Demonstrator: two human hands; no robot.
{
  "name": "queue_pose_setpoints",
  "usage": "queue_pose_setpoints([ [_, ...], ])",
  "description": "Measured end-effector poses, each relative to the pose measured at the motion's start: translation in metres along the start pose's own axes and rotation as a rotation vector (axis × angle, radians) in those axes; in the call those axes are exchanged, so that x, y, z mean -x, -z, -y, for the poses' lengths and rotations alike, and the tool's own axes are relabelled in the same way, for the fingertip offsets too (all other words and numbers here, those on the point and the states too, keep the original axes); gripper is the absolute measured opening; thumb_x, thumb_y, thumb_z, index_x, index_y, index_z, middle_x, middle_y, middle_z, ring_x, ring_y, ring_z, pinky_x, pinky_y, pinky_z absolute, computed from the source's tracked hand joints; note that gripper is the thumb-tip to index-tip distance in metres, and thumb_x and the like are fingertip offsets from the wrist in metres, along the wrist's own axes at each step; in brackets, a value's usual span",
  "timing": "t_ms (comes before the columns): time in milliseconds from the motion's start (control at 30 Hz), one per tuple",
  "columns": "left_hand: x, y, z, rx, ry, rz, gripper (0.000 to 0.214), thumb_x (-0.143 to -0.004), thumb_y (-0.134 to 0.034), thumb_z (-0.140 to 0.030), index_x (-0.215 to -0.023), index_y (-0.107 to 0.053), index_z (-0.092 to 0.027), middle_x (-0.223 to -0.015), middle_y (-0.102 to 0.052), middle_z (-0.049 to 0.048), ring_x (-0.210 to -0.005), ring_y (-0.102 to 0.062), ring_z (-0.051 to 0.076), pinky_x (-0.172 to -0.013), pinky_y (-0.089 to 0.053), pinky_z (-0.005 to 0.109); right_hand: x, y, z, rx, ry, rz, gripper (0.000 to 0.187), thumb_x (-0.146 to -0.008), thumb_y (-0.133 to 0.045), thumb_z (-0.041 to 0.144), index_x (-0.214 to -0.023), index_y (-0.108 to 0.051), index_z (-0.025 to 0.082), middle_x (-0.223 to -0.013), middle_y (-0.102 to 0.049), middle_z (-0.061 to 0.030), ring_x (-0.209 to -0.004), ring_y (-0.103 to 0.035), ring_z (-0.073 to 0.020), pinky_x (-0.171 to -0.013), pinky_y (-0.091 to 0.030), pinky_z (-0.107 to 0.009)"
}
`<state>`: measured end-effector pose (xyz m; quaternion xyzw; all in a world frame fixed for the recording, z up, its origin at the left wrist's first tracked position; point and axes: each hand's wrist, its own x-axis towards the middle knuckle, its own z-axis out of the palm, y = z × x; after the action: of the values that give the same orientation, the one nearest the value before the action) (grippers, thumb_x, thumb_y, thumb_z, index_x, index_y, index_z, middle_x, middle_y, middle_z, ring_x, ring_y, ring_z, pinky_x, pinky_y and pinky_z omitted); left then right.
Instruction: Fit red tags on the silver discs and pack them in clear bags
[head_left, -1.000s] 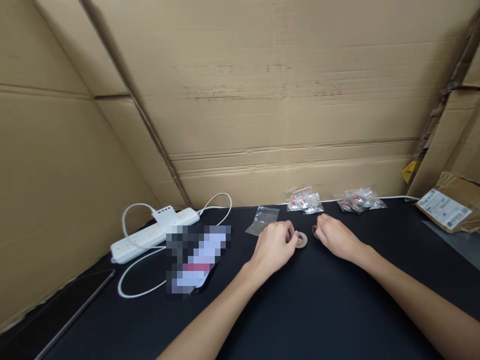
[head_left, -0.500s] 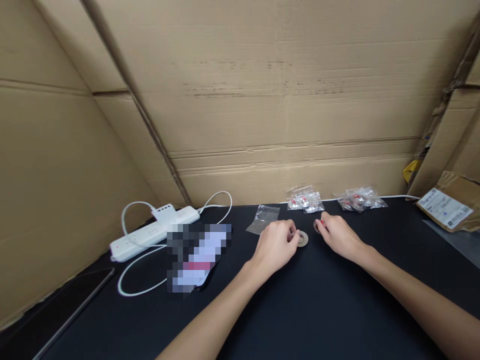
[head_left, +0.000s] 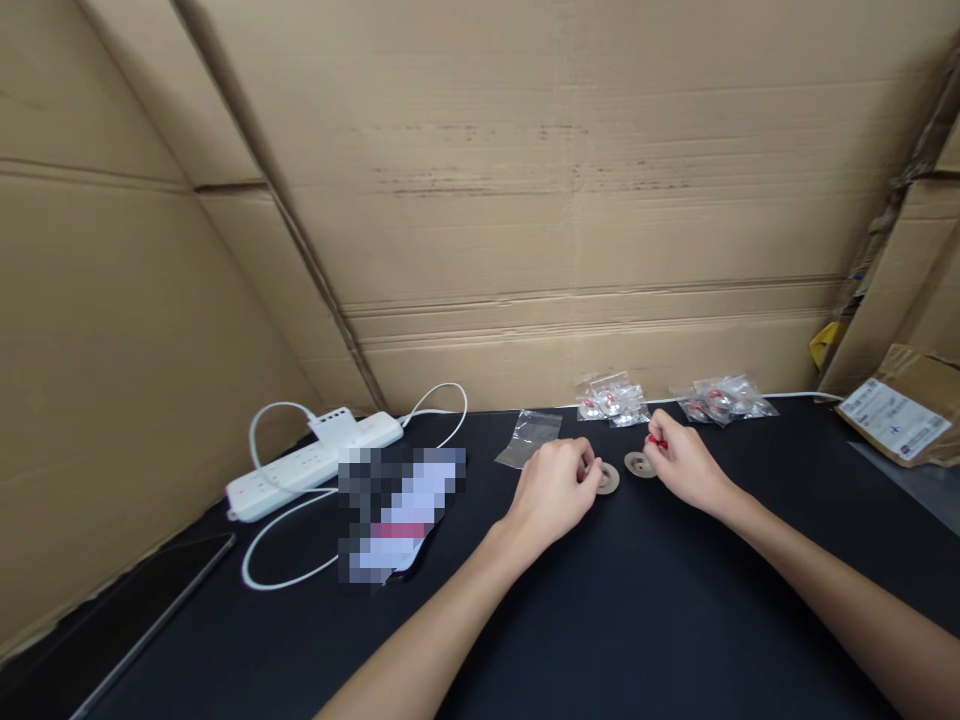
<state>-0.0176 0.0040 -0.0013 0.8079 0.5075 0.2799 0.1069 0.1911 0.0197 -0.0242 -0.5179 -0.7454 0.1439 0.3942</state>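
Note:
My left hand (head_left: 556,487) is closed at the edge of a pale round disc (head_left: 608,480) lying on the black table (head_left: 600,620); its fingers partly cover the disc. To its right lies a second pale round disc (head_left: 639,464) with small dark marks at its middle. Just beyond this disc's right edge, my right hand (head_left: 684,462) pinches a small red piece (head_left: 658,442), mostly hidden by the fingers. An opened clear plastic bag (head_left: 529,438) lies flat behind my left hand.
Sealed clear bags with round pieces and red bits form a left group (head_left: 613,400) and a right group (head_left: 725,400) along the cardboard wall (head_left: 562,200). A white power strip (head_left: 277,482), a cable (head_left: 251,560) and a blurred-out phone (head_left: 409,520) are left; a labelled package (head_left: 896,415) is right.
My right hand has moved slightly up and right, away from the second disc, which now shows more fully on the table. The red piece is more visible. My left hand stays at its disc.

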Motion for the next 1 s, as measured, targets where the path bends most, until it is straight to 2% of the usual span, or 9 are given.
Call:
queue_pose_setpoints([
  [167,0.000,0.002,-0.004,0.123,-0.072,-0.035,0.014,-0.090,-0.051,-0.026,-0.091,-0.063,-0.020,-0.072,-0.063,0.0008,-0.065,-0.057,0.017,-0.060,-0.041,0.028,0.000,0.001,0.006,-0.169,0.003,0.058,0.010,-0.088,-0.047,0.027,-0.081,-0.041,0.023,-0.061,-0.044,0.0062,-0.051,-0.042,-0.0112,-0.050,-0.033,-0.022],
  [267,0.001,0.002,-0.007,0.124,-0.133,-0.038,0.015,-0.090,-0.052,-0.025,-0.098,-0.062,-0.020,-0.080,-0.064,0.0023,-0.077,-0.058,0.019,-0.070,-0.045,0.031,0.001,0.003,0.013,-0.140,0.061,0.115,0.011,-0.087,-0.052,0.026,-0.079,-0.046,0.022,-0.063,-0.048,0.0047,-0.055,-0.045,-0.0116,-0.053,-0.035,-0.023],
  [367,0.002,0.001,-0.005,0.048,-0.228,-0.020,0.015,-0.088,-0.054,-0.024,-0.100,-0.063,-0.019,-0.090,-0.064,0.0046,-0.093,-0.055,0.023,-0.084,-0.045,0.037,0.001,0.006,0.014,-0.079,0.070,0.097,0.012,-0.086,-0.055,0.024,-0.077,-0.048,0.021,-0.062,-0.051,0.0042,-0.056,-0.047,-0.0120,-0.054,-0.036,-0.023],
  [500,0.003,-0.001,0.000,-0.008,-0.294,0.032,0.013,-0.088,-0.055,-0.022,-0.097,-0.064,-0.019,-0.095,-0.063,0.0050,-0.097,-0.052,0.024,-0.088,-0.044,0.038,-0.002,0.011,0.008,-0.050,0.055,0.095,0.008,-0.085,-0.055,0.021,-0.078,-0.052,0.020,-0.065,-0.056,0.0021,-0.058,-0.052,-0.0128,-0.056,-0.040,-0.024],
  [633,0.002,-0.001,0.002,-0.023,-0.295,0.057,0.013,-0.089,-0.053,-0.020,-0.094,-0.064,-0.019,-0.092,-0.062,0.0047,-0.095,-0.051,0.023,-0.087,-0.044,0.037,-0.002,0.018,0.008,-0.049,0.093,0.136,0.005,-0.087,-0.052,0.020,-0.083,-0.055,0.020,-0.067,-0.058,0.0013,-0.058,-0.054,-0.0127,-0.056,-0.042,-0.024],
  [800,0.001,0.000,0.003,-0.040,-0.255,0.036,0.016,-0.089,-0.052,-0.022,-0.098,-0.064,-0.018,-0.094,-0.062,0.0063,-0.096,-0.052,0.024,-0.087,-0.044,0.039,0.000,0.020,0.015,-0.084,0.154,0.191,0.002,-0.087,-0.052,0.020,-0.089,-0.053,0.021,-0.069,-0.058,0.0025,-0.057,-0.050,-0.0112,-0.054,-0.040,-0.023],
  [900,0.001,0.000,0.005,-0.064,-0.235,0.030,0.018,-0.090,-0.051,-0.022,-0.100,-0.065,-0.017,-0.094,-0.063,0.0073,-0.097,-0.052,0.025,-0.087,-0.045,0.040,0.002,0.019,0.017,-0.138,0.157,0.208,0.012,-0.084,-0.055,0.019,-0.093,-0.048,0.022,-0.066,-0.054,0.0053,-0.053,-0.045,-0.0098,-0.052,-0.038,-0.022],
  [1000,-0.001,0.001,0.007,-0.081,-0.215,0.026,0.019,-0.090,-0.050,-0.022,-0.101,-0.065,-0.017,-0.095,-0.063,0.0079,-0.099,-0.052,0.026,-0.086,-0.045,0.040,0.004,0.021,0.019,-0.109,0.167,0.272,0.013,-0.080,-0.057,0.015,-0.088,-0.050,0.022,-0.063,-0.052,0.0063,-0.052,-0.043,-0.0091,-0.050,-0.036,-0.021],
])
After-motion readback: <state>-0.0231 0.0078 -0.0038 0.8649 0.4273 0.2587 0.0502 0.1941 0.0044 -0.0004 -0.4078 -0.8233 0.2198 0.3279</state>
